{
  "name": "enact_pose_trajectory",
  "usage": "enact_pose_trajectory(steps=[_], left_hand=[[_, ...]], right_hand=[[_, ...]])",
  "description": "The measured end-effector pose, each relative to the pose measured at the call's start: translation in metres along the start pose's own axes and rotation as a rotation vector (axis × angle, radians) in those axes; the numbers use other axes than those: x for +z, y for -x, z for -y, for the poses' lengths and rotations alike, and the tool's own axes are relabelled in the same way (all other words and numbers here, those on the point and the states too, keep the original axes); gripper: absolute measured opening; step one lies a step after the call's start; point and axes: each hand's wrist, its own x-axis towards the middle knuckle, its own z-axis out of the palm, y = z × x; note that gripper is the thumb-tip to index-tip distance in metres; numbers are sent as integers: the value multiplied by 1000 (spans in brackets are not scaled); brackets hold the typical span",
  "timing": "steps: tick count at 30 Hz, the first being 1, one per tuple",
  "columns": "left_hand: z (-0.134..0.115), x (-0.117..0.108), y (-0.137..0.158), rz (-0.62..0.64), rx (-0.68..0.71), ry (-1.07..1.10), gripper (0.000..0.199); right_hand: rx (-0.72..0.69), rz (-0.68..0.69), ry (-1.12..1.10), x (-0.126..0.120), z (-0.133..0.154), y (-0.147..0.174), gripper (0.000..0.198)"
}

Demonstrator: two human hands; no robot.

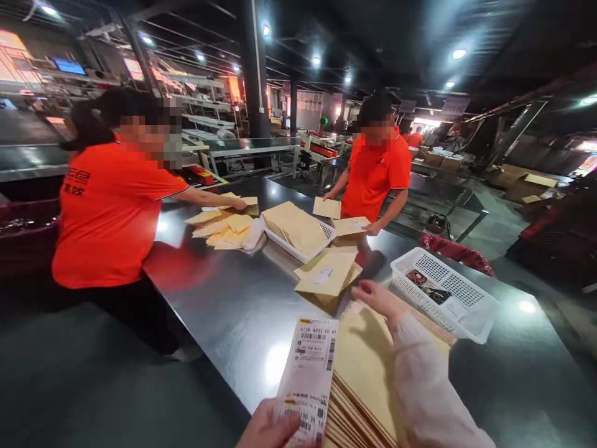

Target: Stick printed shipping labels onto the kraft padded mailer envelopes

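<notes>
My left hand [273, 426] grips a strip of printed shipping labels [310, 367], with barcodes and text facing up. Beneath and to the right lies a thick stack of yellow kraft envelopes [368, 367], fanned along its left side. My right hand [380, 302] reaches over the far end of this stack, fingers bent and bunched together. A pale, shiny patch shows just under its fingertips; what they hold, if anything, I cannot make out. Beyond that hand, several loose envelopes [326, 274] overlap, the top one bearing a white label.
A white basket [485, 311] with small items stands right on the dark metal table [209, 305]; another white basket [305, 255] holds upright envelopes. Across the table, a co-worker [377, 174] holds envelopes. At left, another co-worker [112, 211] reaches to an envelope pile [228, 230].
</notes>
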Motion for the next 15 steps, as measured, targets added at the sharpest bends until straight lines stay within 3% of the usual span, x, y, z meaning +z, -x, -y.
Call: enact_pose_trajectory(steps=[1,2,3,6,9,12,15], left_hand=[[1,3,-2,-4,1,2,59],[1,7,-5,13,-4,-10,60],[-2,12,-7,38,-8,-44,62],[-18,31,-14,-15,88,-253,64],[-38,54,-22,-120,144,-240,69],[-39,79,-26,-39,43,-144,52],[-19,104,-20,-57,54,-185,44]], right_hand=[[-16,176,-63,7,-6,28,56],[-80,434,-248,15,-14,58,78],[-117,569,-403,26,-24,88,91],[15,324,-668,57,-50,162,57],[89,142,-547,69,-65,199,55],[79,48,-373,49,-73,209,55],[54,-6,-304,20,-77,215,48]])
